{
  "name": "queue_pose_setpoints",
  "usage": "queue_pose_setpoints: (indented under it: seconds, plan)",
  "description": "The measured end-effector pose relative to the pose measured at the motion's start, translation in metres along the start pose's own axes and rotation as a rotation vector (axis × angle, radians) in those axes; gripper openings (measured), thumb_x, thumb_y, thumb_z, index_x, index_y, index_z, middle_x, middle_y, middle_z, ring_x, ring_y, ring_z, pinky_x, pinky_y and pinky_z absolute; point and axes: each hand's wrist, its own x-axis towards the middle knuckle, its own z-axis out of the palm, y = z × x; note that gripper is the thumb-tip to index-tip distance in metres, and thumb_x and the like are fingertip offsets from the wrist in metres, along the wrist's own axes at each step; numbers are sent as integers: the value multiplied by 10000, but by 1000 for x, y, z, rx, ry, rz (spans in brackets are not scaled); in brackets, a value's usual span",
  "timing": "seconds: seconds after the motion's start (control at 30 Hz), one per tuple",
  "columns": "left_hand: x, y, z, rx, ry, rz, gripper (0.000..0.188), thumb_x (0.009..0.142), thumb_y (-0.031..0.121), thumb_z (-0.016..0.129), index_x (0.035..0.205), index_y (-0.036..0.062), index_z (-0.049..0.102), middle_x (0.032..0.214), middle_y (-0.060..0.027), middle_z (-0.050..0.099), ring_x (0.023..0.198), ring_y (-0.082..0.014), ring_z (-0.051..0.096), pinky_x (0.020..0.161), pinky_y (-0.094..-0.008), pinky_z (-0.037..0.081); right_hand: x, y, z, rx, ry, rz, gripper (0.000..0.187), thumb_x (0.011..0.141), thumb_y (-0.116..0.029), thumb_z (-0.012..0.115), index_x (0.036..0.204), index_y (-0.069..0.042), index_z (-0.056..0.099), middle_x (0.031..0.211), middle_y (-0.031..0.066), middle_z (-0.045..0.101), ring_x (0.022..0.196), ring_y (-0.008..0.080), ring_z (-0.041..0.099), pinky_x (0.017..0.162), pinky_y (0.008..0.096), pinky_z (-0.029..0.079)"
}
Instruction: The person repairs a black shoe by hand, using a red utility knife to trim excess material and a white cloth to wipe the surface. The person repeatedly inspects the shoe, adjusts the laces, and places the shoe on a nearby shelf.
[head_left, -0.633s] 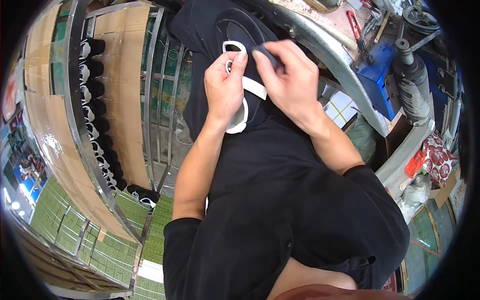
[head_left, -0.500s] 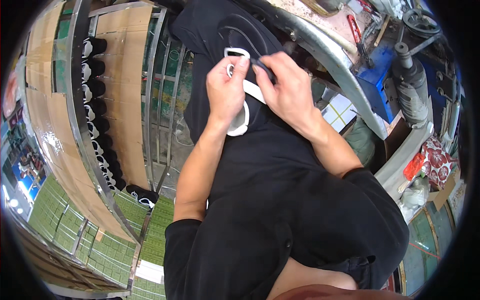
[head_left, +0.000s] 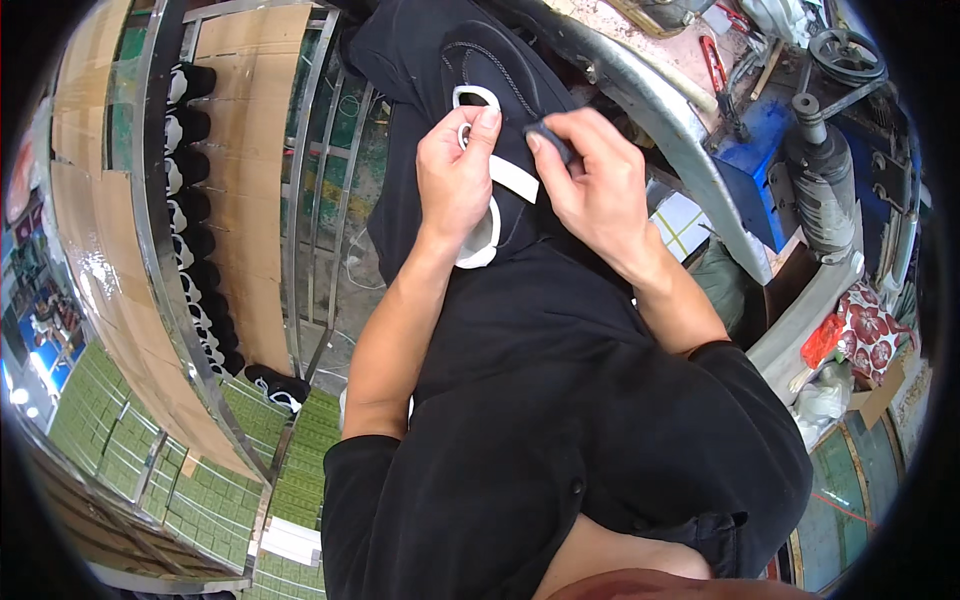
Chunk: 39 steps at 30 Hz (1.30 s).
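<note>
My left hand point(head_left: 455, 170) is closed on a white cut-out shoe piece point(head_left: 514, 180). One white loop of it rises above my thumb, a flat strip points right, and a rounded white end hangs below my palm. Just to the right, my right hand point(head_left: 597, 185) pinches a small dark block point(head_left: 549, 142), apart from the white strip. Beneath both hands, on my lap, lies a black shoe part point(head_left: 490, 60) with a rounded edge and a line of stitching; its lower portion is hidden by my hands. Against my black clothes its outline is hard to follow.
Left of me stands a metal rack point(head_left: 165, 250) with cardboard-covered shelves and a row of black-and-white shoes point(head_left: 190, 205). A workbench point(head_left: 650, 75) with a metal edge curves along the right, holding red-handled pliers point(head_left: 712, 65). Beside it stands a machine with a handwheel point(head_left: 847, 55).
My right hand has moved right, away from the white piece, with the dark block in its fingers. The white strip's end now shows. My left hand has barely moved.
</note>
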Motion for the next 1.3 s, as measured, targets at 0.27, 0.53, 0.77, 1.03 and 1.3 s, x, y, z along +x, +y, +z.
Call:
queue_pose_setpoints:
  seconds: [0.27,0.53,0.77,1.03,1.3]
  plan:
    - [-2,-2,0,5,-25,9,248,1021,203,624,929,-16,697,734,81,561,663,-4,442,577,-203,351,-8,10,-3,-54,-105,33,143,849,-71,743,947,15,684,801,153,638,657,328,645,584,374,525]
    - [7,14,-3,-217,18,-29,271,1010,217,647,865,-11,667,750,83,536,695,2,434,618,-195,344,20,50,-27,587,148,454,180,1021,-153,610,1089,1,547,934,91,697,797,88,619,697,228,506]
    - [-7,42,9,161,-113,86,116,893,67,758,853,3,669,716,84,559,626,10,447,544,-188,332,39,65,-23,579,116,327,339,1058,-162,525,1343,15,473,1029,144,705,873,141,639,803,298,538]
    - [-55,68,44,909,-399,732,457,804,182,778,1201,6,635,1002,-91,634,944,-225,599,868,-387,395,69,48,-39,861,30,294,302,1089,-310,454,1278,-76,432,1006,274,711,903,317,734,760,370,612]
    - [-71,64,-15,664,-71,649,850,727,311,854,1435,36,473,1381,-218,495,1262,-365,508,1092,-482,348,55,51,-59,1119,266,391,311,1055,-303,534,1249,-75,451,949,254,711,864,361,739,705,429,638]
